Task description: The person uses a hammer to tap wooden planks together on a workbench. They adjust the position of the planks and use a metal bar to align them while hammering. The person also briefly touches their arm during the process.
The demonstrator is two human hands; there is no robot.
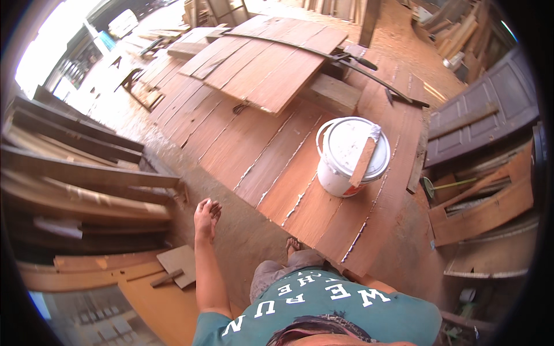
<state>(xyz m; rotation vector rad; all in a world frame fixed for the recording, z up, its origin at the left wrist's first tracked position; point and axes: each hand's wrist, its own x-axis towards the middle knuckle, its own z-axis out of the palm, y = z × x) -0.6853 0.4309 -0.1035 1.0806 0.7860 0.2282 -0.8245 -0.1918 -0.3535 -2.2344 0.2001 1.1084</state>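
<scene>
My left hand (pixel 207 219) is raised off the left edge of the table, its fingers loosely curled in, with nothing visible in them. Only part of my right forearm (pixel 375 285) shows past my shirt; the hand itself is hidden. Before me lies a wide panel of reddish-brown boards (pixel 277 155), with beads of white glue along several seams. A white lidded bucket (pixel 334 179) stands on it towards the right. Across the lid lies a flat wooden stick (pixel 363 161) with white glue at its far end.
A smaller board panel (pixel 265 63) rests on a thick wooden block (pixel 332 94) at the far side, with a long bar clamp (pixel 369 75) across it. Planks (pixel 86 173) are stacked at left. A panelled door (pixel 485 109) and wooden frames (pixel 490 202) stand at right.
</scene>
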